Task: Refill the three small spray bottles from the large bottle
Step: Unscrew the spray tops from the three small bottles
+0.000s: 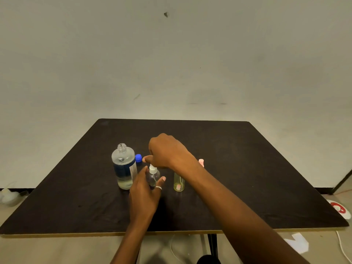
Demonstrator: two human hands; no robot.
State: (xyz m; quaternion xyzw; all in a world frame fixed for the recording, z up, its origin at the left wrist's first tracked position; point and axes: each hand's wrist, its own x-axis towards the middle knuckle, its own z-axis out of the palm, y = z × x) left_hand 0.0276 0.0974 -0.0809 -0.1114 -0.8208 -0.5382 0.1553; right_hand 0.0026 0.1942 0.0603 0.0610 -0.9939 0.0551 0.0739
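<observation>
A pale, scuffed wall is rising behind a dark, matt-topped table (pixel 247 168), and the work is happening near its middle. The large clear plastic bottle with a dark blue label (pixel 124 166) is standing upright and uncapped at the left of the group, holding only a little liquid at its base, with its round blue screw cap (pixel 138 158) lying just beyond it to the right. The left hand (pixel 144 189) is wrapping its fingers round the small clear spray bottle (pixel 153 178), keeping it upright on the table. The right hand (pixel 167 151) is hovering over that bottle's white pump head (pixel 153 168) with fingers curled downward. Whether they are actually pinching it is hidden. To the right a small yellow-tinted bottle (pixel 179 182) is standing, and a pink pump head (pixel 201 162) is showing beyond the forearm. The step appears to be turning the pump head on or off; which way is unclear. The next move is calling for a firm hold on the body and a straight twist.
</observation>
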